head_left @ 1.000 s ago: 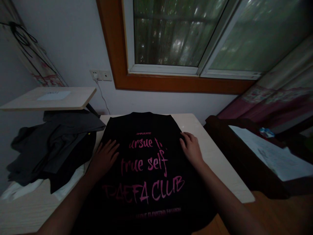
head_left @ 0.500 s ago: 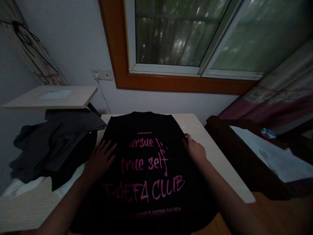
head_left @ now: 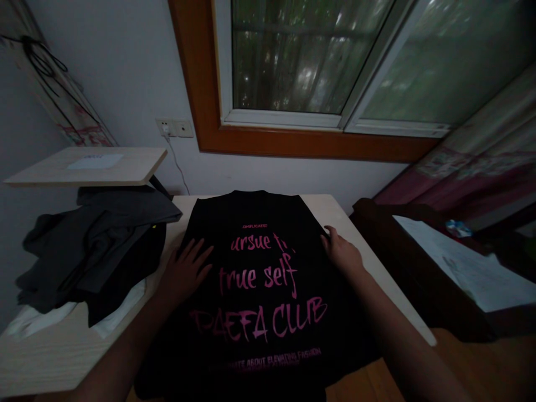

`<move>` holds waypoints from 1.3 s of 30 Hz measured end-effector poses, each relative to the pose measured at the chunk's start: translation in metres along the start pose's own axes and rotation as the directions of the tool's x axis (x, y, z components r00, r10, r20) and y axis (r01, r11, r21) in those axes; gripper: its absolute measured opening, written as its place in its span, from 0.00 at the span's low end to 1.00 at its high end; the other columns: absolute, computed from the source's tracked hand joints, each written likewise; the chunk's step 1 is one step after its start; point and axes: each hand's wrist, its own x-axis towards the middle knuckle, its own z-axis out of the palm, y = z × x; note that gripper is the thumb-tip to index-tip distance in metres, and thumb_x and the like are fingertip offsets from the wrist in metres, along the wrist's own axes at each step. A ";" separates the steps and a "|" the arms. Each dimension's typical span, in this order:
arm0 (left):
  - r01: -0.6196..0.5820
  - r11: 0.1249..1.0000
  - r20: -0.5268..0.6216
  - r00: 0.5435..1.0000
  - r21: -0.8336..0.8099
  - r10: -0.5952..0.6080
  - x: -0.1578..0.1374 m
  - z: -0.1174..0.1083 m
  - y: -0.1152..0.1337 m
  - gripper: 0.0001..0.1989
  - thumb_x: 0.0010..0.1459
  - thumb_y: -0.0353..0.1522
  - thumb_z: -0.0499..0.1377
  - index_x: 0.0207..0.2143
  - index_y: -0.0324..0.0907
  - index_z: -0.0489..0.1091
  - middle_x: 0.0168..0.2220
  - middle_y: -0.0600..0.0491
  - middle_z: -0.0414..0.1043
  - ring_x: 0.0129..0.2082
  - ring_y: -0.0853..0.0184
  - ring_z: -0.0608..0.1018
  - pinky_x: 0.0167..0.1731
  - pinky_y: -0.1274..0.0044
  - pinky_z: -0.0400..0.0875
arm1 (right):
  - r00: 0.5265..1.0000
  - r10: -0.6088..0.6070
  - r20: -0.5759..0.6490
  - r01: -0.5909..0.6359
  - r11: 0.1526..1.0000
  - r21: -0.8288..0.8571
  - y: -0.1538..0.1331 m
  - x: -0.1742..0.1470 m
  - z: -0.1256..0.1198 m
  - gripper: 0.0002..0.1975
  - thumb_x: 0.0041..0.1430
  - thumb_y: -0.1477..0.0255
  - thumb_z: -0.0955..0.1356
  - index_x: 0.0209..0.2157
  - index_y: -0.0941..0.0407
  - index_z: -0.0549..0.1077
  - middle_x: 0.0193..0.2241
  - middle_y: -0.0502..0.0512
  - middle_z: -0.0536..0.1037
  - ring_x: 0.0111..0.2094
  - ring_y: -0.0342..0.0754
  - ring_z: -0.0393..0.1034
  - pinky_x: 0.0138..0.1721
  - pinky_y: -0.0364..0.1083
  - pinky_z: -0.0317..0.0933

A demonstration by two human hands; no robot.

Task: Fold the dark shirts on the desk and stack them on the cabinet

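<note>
A black T-shirt [head_left: 259,290] with pink lettering lies spread over the pale table, its lower part hanging over the near edge. My left hand [head_left: 188,271] rests palm down on the shirt's left side, fingers apart and stretched out. At the opposite side edge, my right hand [head_left: 343,254] is closed around the cloth, its thumb on the shirt and its index finger sticking out past the edge. The other fingers of that hand are mostly hidden.
Dark grey and black clothes [head_left: 96,245] are heaped on the left, over some white cloth [head_left: 121,310], below a raised wooden shelf [head_left: 125,173]. The pale table [head_left: 372,262] ends at the right beside dark furniture with papers [head_left: 464,265]. A window [head_left: 293,67] is ahead.
The T-shirt has shifted a little to the right across the table, and both my hands have moved right with it. The clothes heap has stayed put.
</note>
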 end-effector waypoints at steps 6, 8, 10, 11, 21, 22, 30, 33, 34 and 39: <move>0.002 1.000 -0.043 0.999 -0.024 -0.003 0.004 -0.007 -0.006 0.25 0.68 0.43 0.52 0.65 0.53 0.64 0.67 0.47 0.64 0.68 0.50 0.63 0.67 0.47 0.43 | 0.980 0.150 0.132 -0.174 0.966 0.191 0.020 0.002 -0.001 0.27 0.66 0.54 0.63 0.57 0.58 0.69 0.43 0.68 0.82 0.43 0.61 0.78 0.39 0.51 0.65; -0.016 0.998 -0.081 0.997 -0.063 0.011 0.010 -0.010 -0.005 0.24 0.68 0.42 0.52 0.64 0.50 0.66 0.63 0.47 0.70 0.65 0.50 0.67 0.67 0.48 0.46 | 0.966 0.162 0.200 -0.217 0.930 0.296 0.023 0.004 -0.004 0.23 0.64 0.54 0.64 0.47 0.58 0.75 0.41 0.66 0.82 0.42 0.58 0.77 0.38 0.49 0.65; -0.048 0.990 -0.120 0.992 -0.132 0.032 0.019 -0.015 -0.001 0.23 0.68 0.41 0.52 0.61 0.48 0.69 0.58 0.46 0.74 0.61 0.52 0.71 0.66 0.52 0.54 | 0.965 0.138 0.223 -0.221 0.888 0.404 0.020 0.005 -0.010 0.20 0.62 0.54 0.65 0.40 0.57 0.76 0.36 0.62 0.82 0.38 0.55 0.77 0.36 0.47 0.63; -0.059 0.982 -0.137 0.990 -0.181 0.035 0.024 -0.017 0.003 0.21 0.68 0.40 0.52 0.59 0.47 0.71 0.56 0.46 0.75 0.58 0.53 0.73 0.64 0.55 0.58 | 0.968 0.129 0.215 -0.215 0.867 0.450 0.015 0.004 -0.014 0.19 0.61 0.55 0.66 0.37 0.56 0.75 0.34 0.59 0.82 0.36 0.54 0.76 0.34 0.46 0.62; 0.076 0.506 0.111 0.993 -0.859 0.039 0.107 -0.013 0.070 0.24 0.66 0.41 0.55 0.63 0.48 0.66 0.50 0.49 0.77 0.46 0.62 0.80 0.52 0.67 0.73 | 0.991 -0.128 0.039 0.070 0.742 0.667 -0.076 -0.029 -0.042 0.11 0.59 0.59 0.67 0.34 0.52 0.70 0.27 0.49 0.76 0.30 0.49 0.71 0.33 0.45 0.58; 0.099 0.434 0.127 0.991 -0.895 0.035 0.116 -0.008 0.076 0.27 0.65 0.42 0.57 0.65 0.48 0.63 0.52 0.49 0.76 0.46 0.62 0.80 0.51 0.67 0.73 | 0.986 -0.165 0.040 0.096 0.736 0.671 -0.085 -0.033 -0.042 0.11 0.59 0.60 0.67 0.34 0.52 0.70 0.27 0.49 0.76 0.30 0.49 0.71 0.33 0.45 0.58; 0.295 -0.029 0.297 0.950 -0.955 -0.099 0.171 0.023 0.111 0.33 0.63 0.40 0.61 0.68 0.50 0.57 0.55 0.45 0.69 0.46 0.65 0.78 0.48 0.70 0.74 | 0.935 -0.341 0.096 0.210 0.753 0.623 -0.130 -0.059 -0.037 0.06 0.59 0.68 0.68 0.38 0.53 0.72 0.29 0.50 0.77 0.31 0.48 0.72 0.33 0.44 0.57; 0.286 -0.098 0.299 0.941 -0.953 -0.158 0.178 0.026 0.110 0.28 0.62 0.38 0.61 0.64 0.50 0.63 0.55 0.45 0.70 0.49 0.63 0.78 0.45 0.72 0.74 | 0.933 -0.345 0.099 0.205 0.739 0.642 -0.133 -0.062 -0.040 0.05 0.59 0.69 0.69 0.37 0.53 0.72 0.29 0.49 0.77 0.30 0.47 0.71 0.33 0.43 0.57; 0.282 -0.110 0.298 0.940 -0.953 -0.167 0.181 0.028 0.108 0.28 0.61 0.38 0.62 0.63 0.49 0.64 0.56 0.45 0.71 0.49 0.63 0.78 0.44 0.73 0.74 | 0.934 -0.342 0.099 0.199 0.732 0.652 -0.133 -0.063 -0.042 0.05 0.59 0.69 0.69 0.37 0.53 0.72 0.29 0.49 0.77 0.30 0.47 0.71 0.33 0.43 0.57; 0.235 0.005 0.228 0.951 -0.972 -0.208 0.192 0.036 0.096 0.26 0.58 0.34 0.62 0.60 0.44 0.69 0.50 0.45 0.77 0.42 0.64 0.79 0.40 0.74 0.74 | 0.934 -0.350 0.077 0.209 0.707 0.676 -0.133 -0.062 -0.044 0.05 0.58 0.68 0.69 0.32 0.53 0.69 0.27 0.47 0.74 0.28 0.46 0.68 0.32 0.43 0.55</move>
